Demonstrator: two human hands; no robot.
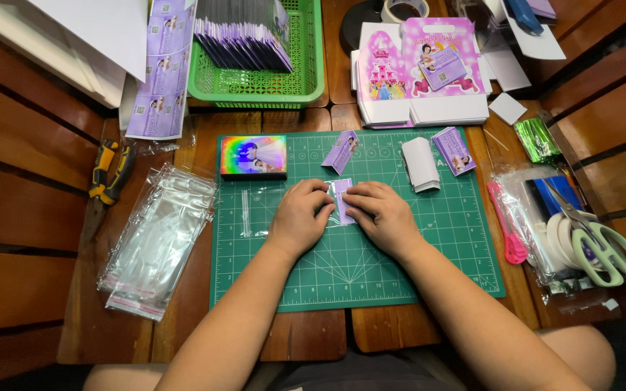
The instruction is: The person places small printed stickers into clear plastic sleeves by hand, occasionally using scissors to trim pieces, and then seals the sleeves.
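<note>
Both hands are pressing a small purple card pack (pixel 343 200) in clear wrap against the green cutting mat (pixel 414 253): left hand (pixel 300 217) and right hand (pixel 382 213) are pinching its edges.

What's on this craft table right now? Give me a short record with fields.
surface: green cutting mat on a wooden table
left hand: pressing on the small purple card in clear wrap
right hand: holding the same card from its other side
left of mat: stack of clear bags, yellow-handled knife
back: green basket of purple cards, pink gift box
right: scissors
</note>
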